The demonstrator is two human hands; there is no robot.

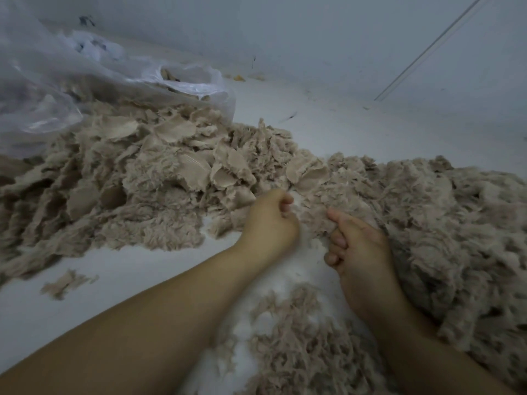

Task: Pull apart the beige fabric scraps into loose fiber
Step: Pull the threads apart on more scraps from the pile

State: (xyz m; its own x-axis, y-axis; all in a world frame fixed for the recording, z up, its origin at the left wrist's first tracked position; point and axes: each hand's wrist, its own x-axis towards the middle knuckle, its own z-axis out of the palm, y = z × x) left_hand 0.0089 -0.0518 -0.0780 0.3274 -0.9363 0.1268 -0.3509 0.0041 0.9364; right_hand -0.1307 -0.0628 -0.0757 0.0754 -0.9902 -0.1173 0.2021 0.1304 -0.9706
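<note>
A wide heap of beige fabric scraps (148,172) covers the left and middle of the white surface. Loose beige fiber (456,229) is piled at the right and also lies near me at the bottom. A fluffy beige scrap (310,215) sits between my hands. My left hand (269,223) has its fingers curled at the scrap's left edge. My right hand (356,246) grips the scrap's right side with the thumb stretched over it. How much fabric the left fingers hold is hidden by the hand.
A clear plastic bag (57,81) with more scraps lies at the back left, its mouth facing the heap. A small stray scrap (64,283) lies alone at the left front. A white wall rises behind, with bare white surface (342,124) in front of it.
</note>
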